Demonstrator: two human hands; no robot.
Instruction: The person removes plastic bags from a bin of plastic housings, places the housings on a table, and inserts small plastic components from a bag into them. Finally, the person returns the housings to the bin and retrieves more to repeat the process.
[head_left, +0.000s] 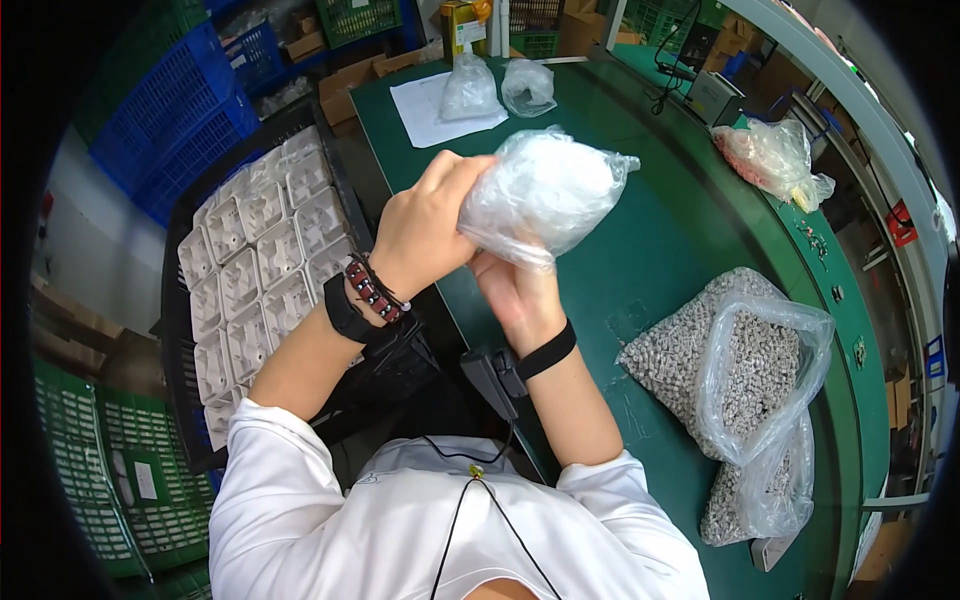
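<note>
Over the green table I hold up a clear plastic bag with white contents that I cannot make out. My left hand grips its left side, thumb and fingers closed on the film. From below, my right hand supports the bag; its fingers are mostly hidden behind the plastic. On the table to the right lies an open clear bag full of small grey pieces. A second bag of similar grey pieces sits nearer to me.
A black crate with white square moulded parts stands left of the green table. Two small clear bags, one on white paper, lie at the far end. A bag with pinkish contents rests at the right. Blue crates stand beyond.
</note>
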